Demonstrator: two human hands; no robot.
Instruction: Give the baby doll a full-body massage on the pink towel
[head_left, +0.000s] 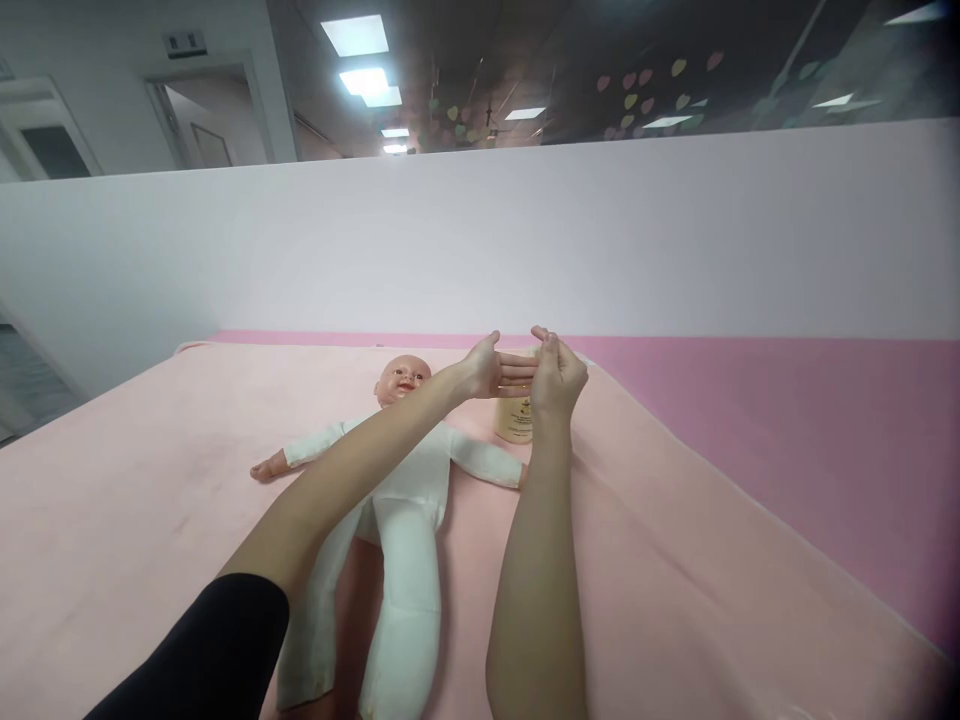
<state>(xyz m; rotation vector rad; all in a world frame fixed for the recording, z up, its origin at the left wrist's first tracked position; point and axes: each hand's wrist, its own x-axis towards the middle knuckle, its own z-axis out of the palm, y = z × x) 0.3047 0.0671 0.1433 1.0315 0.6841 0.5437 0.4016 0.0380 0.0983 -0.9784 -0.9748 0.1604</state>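
Cream bottle (514, 420) stands upright just below both grips: right hand (556, 378) curled closed over it, left hand (489, 368) open-palmed beside.

A soft matt pink blanket (675, 560) is covering the bed; the doll (405, 470) is wearing white cloth, its plastic head shining faintly.

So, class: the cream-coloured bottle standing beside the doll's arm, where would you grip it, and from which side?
Probably around the bottle's lower body, from the near right side. It stands upright on the pink blanket, its top hidden behind the right hand and left hand, and the baby doll crowds its left.
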